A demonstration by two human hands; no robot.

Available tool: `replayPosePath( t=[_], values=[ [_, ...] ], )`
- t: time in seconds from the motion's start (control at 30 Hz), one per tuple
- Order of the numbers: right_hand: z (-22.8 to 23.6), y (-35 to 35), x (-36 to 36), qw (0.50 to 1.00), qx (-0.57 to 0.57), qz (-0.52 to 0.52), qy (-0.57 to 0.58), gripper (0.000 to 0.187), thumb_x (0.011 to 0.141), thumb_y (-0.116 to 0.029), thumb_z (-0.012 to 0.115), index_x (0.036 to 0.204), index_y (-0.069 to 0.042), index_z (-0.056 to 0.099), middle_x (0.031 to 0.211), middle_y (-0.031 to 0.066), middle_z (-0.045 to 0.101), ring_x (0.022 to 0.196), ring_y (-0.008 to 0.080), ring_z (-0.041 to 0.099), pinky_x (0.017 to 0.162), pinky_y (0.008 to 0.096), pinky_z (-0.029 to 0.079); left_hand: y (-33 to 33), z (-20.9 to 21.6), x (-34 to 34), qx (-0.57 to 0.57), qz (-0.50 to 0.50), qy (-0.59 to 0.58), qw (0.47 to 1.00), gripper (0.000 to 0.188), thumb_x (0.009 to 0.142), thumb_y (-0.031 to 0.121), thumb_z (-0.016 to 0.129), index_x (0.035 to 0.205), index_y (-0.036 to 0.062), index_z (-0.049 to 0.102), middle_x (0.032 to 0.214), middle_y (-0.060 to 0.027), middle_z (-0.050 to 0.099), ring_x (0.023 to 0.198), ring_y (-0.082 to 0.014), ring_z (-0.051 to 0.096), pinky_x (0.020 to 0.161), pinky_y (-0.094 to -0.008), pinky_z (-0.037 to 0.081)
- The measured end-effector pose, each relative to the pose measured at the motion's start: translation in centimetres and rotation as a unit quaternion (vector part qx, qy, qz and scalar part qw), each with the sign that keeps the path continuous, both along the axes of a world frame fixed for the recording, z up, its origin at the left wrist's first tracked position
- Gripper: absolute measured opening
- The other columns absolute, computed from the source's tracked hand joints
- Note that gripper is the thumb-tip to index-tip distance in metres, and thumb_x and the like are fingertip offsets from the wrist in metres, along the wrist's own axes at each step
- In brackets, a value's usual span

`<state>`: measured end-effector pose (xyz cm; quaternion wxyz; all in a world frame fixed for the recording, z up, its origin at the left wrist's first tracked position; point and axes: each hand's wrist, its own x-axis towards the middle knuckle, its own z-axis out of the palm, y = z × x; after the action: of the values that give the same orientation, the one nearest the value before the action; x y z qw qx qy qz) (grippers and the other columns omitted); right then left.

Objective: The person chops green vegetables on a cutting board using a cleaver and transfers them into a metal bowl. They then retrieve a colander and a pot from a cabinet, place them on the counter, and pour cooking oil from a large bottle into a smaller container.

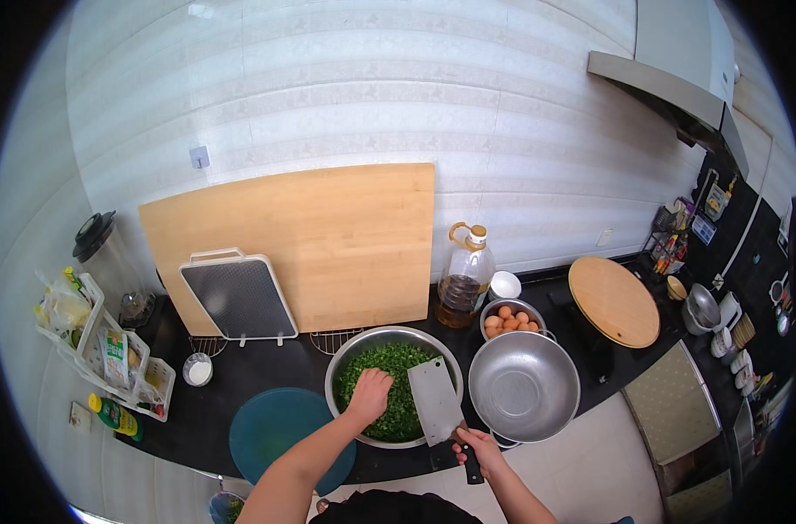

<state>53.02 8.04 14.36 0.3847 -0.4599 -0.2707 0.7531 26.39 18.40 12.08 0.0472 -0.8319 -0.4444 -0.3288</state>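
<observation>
A wide steel bowl [331,377] of finely chopped greens [399,362] stands at the counter's front edge. My left hand [370,395] is over the greens, its fingers curled closed and the fingertips hidden from view. In my right hand [478,447] is a cleaver [434,397], gripped by its black handle. Its broad blade is tilted over the bowl's right side, and I cannot tell whether it touches the greens or rim. Under my left forearm lies a round teal board [262,428].
Close on the right sit an empty metal pan [524,393] and a bowl of brown eggs [509,320]. Behind them stands an oil jug [468,278]. A large wooden board [354,236] and a framed dark board [241,297] lean on the wall. White baskets [92,336] line the left.
</observation>
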Motion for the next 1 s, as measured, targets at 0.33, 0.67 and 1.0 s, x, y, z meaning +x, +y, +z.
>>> replayPosePath(
  t=[0.33, 0.67, 1.0],
  values=[
    [0.0, 0.8, 0.1, 1.0, 0.013, 0.019, -0.012, 0.02, 0.088, -0.023, 0.057, 0.091, -0.003, 0.057, 0.066, 0.0055, 0.056, 0.048, 0.0108, 0.049, 0.045, 0.0236, 0.042, 0.5, 3.8, 1.0, -0.058, 0.029, 0.06, 0.996, 0.053, 0.068, -0.003, 0.048, 0.121, -0.0008, 0.045, 0.122, -0.0211, 0.046, 0.115, -0.0358, 0.043, 0.098, -0.0451, 0.031],
    [0.4, 0.7, 0.0, 0.999, 0.017, 0.039, -0.018, 0.019, 0.088, -0.022, 0.057, 0.089, -0.003, 0.058, 0.067, 0.0049, 0.056, 0.049, 0.0102, 0.049, 0.045, 0.0233, 0.042, 2.1, 4.2, 1.4, -0.081, 0.078, 0.159, 0.981, 0.069, 0.069, -0.004, 0.05, 0.135, -0.0017, 0.029, 0.138, -0.0194, 0.032, 0.126, -0.0376, 0.03, 0.104, -0.0481, 0.022],
    [0.7, 0.7, -0.3, 0.997, 0.035, 0.048, -0.039, 0.018, 0.088, -0.022, 0.057, 0.091, -0.003, 0.059, 0.066, 0.004, 0.056, 0.049, 0.0097, 0.049, 0.046, 0.0231, 0.042, 1.4, 3.1, 0.7, -0.124, 0.13, 0.206, 0.962, 0.067, 0.075, 0.007, 0.05, 0.138, -0.0002, 0.026, 0.143, -0.026, 0.018, 0.133, -0.0413, 0.016, 0.106, -0.0523, 0.013]
  ],
)
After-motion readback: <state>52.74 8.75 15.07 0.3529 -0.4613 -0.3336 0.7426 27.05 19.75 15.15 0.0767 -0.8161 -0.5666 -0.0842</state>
